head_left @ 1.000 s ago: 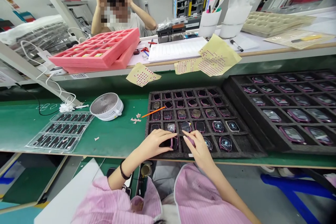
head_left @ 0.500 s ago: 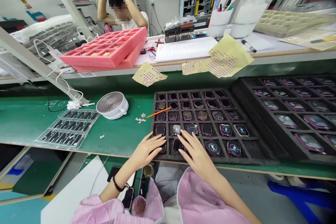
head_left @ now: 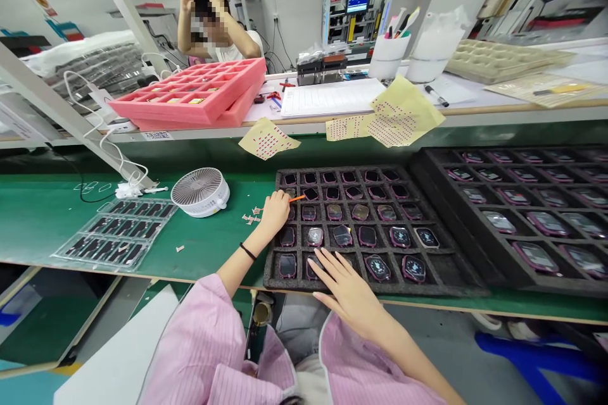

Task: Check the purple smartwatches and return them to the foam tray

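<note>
One hand [head_left: 274,215] at orange stick [head_left: 297,199], other hand [head_left: 349,288] on watches [head_left: 310,269] in foam tray [head_left: 380,288]

The head-worn camera looks forward and down across the green workbench [head_left: 47,221].

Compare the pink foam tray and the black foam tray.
The pink foam tray sits on the upper shelf, while the black foam tray sits on the green bench. The pink tray's pockets hold few small items; the black tray's are mostly filled with watch-like devices. Both are grids of pockets.

Right hand [head_left: 349,288] on black foam watch tray [head_left: 456,281]
</note>
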Available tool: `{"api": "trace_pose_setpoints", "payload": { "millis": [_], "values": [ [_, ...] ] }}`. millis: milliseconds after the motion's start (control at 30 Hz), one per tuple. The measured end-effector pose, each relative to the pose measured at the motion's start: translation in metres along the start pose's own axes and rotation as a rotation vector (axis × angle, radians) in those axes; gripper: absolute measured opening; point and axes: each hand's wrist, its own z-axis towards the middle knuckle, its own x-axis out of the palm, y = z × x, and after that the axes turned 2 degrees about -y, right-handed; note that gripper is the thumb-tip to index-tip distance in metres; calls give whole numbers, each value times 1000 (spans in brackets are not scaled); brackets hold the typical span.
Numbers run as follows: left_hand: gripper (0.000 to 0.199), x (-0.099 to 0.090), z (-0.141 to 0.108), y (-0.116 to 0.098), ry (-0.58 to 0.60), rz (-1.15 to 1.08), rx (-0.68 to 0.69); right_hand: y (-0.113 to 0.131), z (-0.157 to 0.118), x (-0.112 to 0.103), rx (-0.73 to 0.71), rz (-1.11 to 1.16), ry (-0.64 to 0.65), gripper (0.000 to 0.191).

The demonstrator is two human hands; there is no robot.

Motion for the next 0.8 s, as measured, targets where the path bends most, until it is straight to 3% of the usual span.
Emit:
{"api": "trace_pose_setpoints", "payload": {
  "millis": [200, 333, 433, 567, 667, 800],
  "values": [
    [20, -8, -13, 10, -33, -81, 3, -7, 6, -22, 48, 296, 114, 59],
    [22, -25, -51, 22, -217, -330, -27, -2, 31, -32, 186, 447, -52, 44],
    [22, -37, -84, 28, -307, -512, -106, 7, 72, -26, 182, 323, -127, 28],
    [24, -43, -119, 29, -277, -656, -233, 22, 122, 0, 289, -97, -1, 22],
    [26, -40, -135, 29, -235, -734, -306, 32, 137, 19, 377, -252, 49, 21],
    [30, -32, -144, 29, -201, -848, -386, 34, 140, 31, 386, -266, 0, 21]
  ]
}}
